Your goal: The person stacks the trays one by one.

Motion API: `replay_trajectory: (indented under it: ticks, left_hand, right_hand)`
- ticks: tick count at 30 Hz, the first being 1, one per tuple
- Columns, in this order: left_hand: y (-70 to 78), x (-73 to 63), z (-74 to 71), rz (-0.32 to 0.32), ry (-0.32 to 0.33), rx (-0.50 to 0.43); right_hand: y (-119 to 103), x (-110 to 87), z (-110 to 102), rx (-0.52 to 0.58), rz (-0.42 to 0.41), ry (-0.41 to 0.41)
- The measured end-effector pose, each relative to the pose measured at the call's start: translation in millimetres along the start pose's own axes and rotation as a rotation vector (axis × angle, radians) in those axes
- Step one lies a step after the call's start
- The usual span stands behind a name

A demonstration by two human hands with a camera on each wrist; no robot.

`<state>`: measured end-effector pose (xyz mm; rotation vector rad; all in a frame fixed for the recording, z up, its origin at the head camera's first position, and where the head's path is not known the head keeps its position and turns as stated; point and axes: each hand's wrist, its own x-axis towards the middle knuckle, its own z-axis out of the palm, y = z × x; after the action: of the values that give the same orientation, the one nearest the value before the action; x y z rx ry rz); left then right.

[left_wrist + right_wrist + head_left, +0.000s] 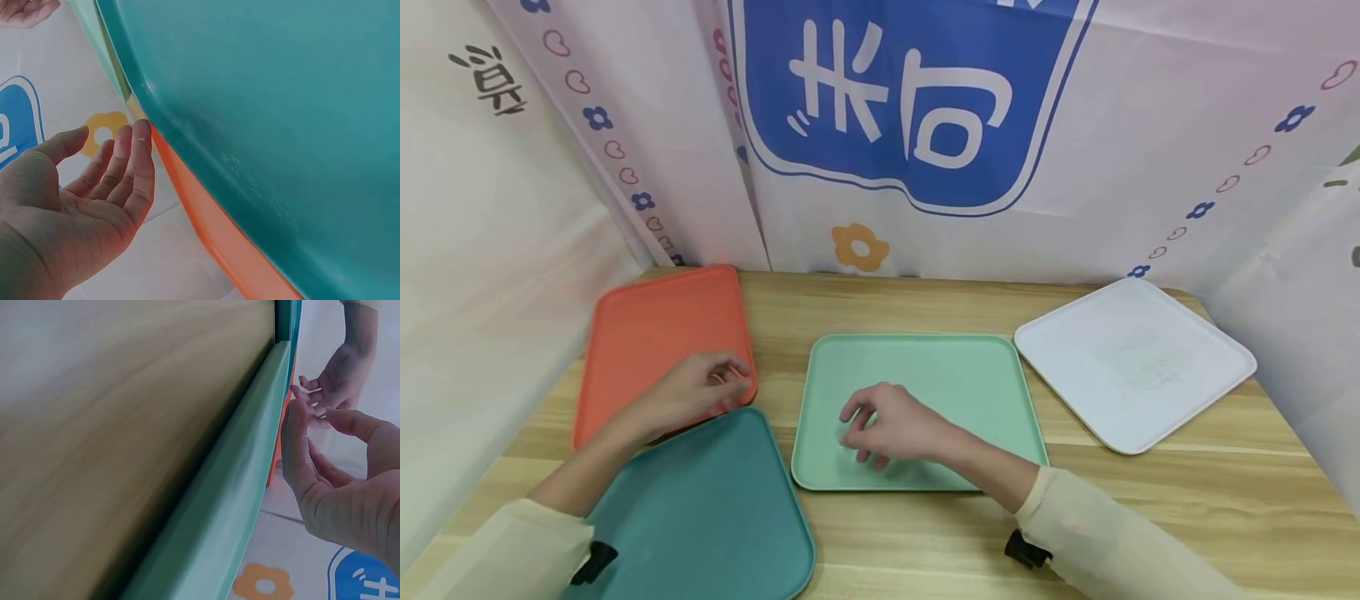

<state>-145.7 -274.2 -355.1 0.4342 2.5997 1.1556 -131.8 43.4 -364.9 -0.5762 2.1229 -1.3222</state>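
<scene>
Wood-grain worktop [910, 542] before a white printed backdrop [1120, 175] with a blue panel [1037, 50] and an orange flower [842, 242], seen from the head. Carries four flat trays: far left, an orange-red tray [658, 329]; just in front of it, nearer the wearer, a teal tray [707, 508]; at the centre, a mint-green tray [955, 387]; far right, a white tray [1135, 367], turned cornerwise, one corner just beside the mint-green rim. Over the right edge of the orange-red tray, the left hand [700, 387], fingers loosely bent and apart; above the mint-green tray, the right hand [895, 423], equally relaxed, thumb and fingers parted. On both forearms, cream sleeves [1105, 529] and black bands [1028, 550]. From the left wrist: palm partly towards the lens, thumb spread from the fingers, fingertips by the teal rim; cannot tell whether touching. Behind that rim, a strip of the orange-red tray. From the right wrist: fingers curving beside the mint-green rim, thumb tip a little apart from them; contact unclear. Beyond, the left hand again, palm showing.
</scene>
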Motion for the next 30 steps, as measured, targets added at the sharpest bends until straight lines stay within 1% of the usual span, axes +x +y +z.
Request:
replay_trajectory:
  ticks: [5, 15, 20, 24, 30]
  left_hand:
    - [2.3, 2.6, 1.7, -0.001, -0.012, -0.007]
    - [8.4, 8.2, 0.1, -0.01, -0.05, -0.018]
    - [11.8, 12.5, 0.8, 0.018, -0.055, -0.018]
    - [13.5, 14.9, 0.8, 0.019, -0.057, -0.017]
    - [12.0, 17.4, 2.0, 0.031, -0.068, -0.007]
  right_hand:
    - [-6, 6.0, 8, 0.007, -0.012, -0.014]
    - [-11, 14.7, 20, 0.061, 0.003, -0.038]
    - [-14, 19.3, 25, 0.062, 0.005, -0.056]
    - [-16, 21.1, 29, 0.067, 0.011, -0.069]
    - [-18, 23.6, 36, 0.077, 0.012, -0.074]
